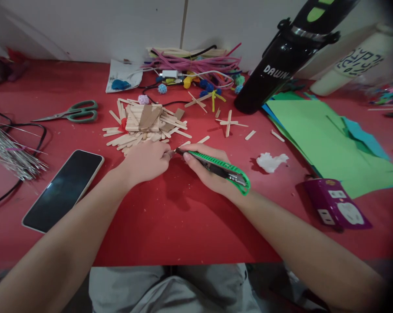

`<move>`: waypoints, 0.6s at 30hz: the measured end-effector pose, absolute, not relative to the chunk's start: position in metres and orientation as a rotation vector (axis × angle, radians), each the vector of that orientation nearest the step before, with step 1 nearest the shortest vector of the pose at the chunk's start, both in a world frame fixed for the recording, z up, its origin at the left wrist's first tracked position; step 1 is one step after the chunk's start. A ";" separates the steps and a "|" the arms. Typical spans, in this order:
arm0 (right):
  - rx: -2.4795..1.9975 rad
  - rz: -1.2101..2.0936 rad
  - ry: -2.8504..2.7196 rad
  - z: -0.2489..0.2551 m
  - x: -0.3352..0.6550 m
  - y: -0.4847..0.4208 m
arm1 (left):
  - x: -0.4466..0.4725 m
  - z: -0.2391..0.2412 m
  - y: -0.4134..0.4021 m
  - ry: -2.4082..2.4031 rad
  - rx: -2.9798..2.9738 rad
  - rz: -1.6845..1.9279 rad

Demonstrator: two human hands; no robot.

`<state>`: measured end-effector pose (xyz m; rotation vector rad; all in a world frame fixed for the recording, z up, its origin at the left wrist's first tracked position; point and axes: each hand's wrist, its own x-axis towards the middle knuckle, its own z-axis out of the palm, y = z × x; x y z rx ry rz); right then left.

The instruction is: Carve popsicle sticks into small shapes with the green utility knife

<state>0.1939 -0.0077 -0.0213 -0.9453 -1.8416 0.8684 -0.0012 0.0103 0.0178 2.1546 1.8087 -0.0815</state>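
My right hand (209,167) is wrapped round a green box cutter (220,167), its front end pointing left toward my other hand. My left hand (146,161) is closed, fingers pinched close to the cutter's tip; what they pinch is small and mostly hidden. Just beyond my left hand lies a heap of wooden craft sticks (131,139), with a bundle of them wrapped in brown tape (150,117). Crossed craft sticks (229,123) and a short cut piece (250,135) lie farther right on the red table (170,230).
A phone (64,189), green-handled scissors (82,111) and silvery wires (7,150) lie left. Pink pipe cleaners (193,65) are at the back. To the right are a black bottle (271,65), green paper (313,134), crumpled tissue (271,162) and a purple plug adapter (336,204).
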 end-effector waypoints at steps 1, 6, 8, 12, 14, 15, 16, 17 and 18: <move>-0.950 0.869 -1.848 -0.021 0.194 -0.008 | -0.001 0.018 0.010 1.804 2.155 -0.074; -0.967 0.842 -1.870 -0.020 0.195 -0.008 | -0.002 0.019 0.010 1.800 2.155 -0.083; -0.984 0.833 -1.872 -0.019 0.195 -0.009 | -0.002 0.020 0.010 1.799 2.159 -0.080; -0.996 0.841 -1.853 -0.019 0.193 -0.010 | -0.002 0.019 0.010 1.790 2.164 -0.078; -0.974 0.835 -1.831 -0.018 0.191 -0.009 | -0.002 0.019 0.010 1.787 2.169 -0.083; -0.961 0.831 -1.821 -0.018 0.191 -0.009 | -0.002 0.018 0.010 1.786 2.175 -0.085; -0.950 0.829 -1.816 -0.018 0.191 -0.009 | -0.002 0.018 0.010 1.787 2.183 -0.086; -0.941 0.827 -1.812 -0.018 0.190 -0.008 | -0.002 0.018 0.010 1.788 2.190 -0.087; -0.936 0.830 -1.812 -0.017 0.190 -0.008 | -0.003 0.018 0.010 1.788 2.195 -0.087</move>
